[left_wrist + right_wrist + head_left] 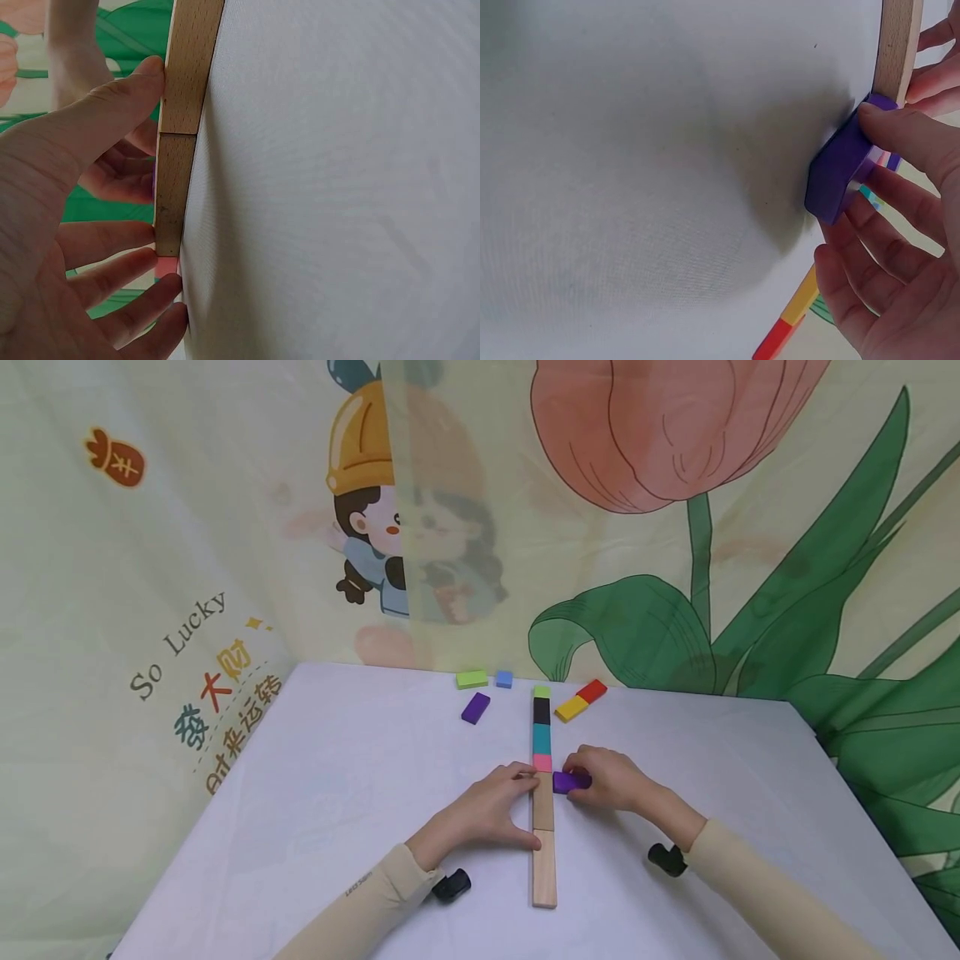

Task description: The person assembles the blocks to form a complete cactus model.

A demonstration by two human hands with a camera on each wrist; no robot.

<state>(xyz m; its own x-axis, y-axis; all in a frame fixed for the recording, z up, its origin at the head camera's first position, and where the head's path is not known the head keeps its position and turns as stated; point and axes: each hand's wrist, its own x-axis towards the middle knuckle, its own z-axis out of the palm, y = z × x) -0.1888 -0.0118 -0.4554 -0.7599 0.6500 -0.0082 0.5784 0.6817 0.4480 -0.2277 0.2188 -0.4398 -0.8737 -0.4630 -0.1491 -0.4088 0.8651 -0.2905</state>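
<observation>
A row of blocks runs away from me along the table: two plain wooden blocks (543,868) nearest, then a pink block (542,763), a teal block (542,739), a black block (542,711) and a light green end. My left hand (483,810) lies along the left side of the row, thumb and fingertips touching the wooden blocks and the pink one, fingers spread. On the other side, my right hand (611,779) pinches a purple block (844,165) between thumb and fingers. One end of that block meets the row's right side by the farther wooden block.
Beyond the hands lie another purple block (476,708), a green block (472,679) and a small blue block (504,679). A yellow block (572,708) and a red block (592,691) sit end to end, slanted, right of the row's far end. A printed cloth hangs behind the table.
</observation>
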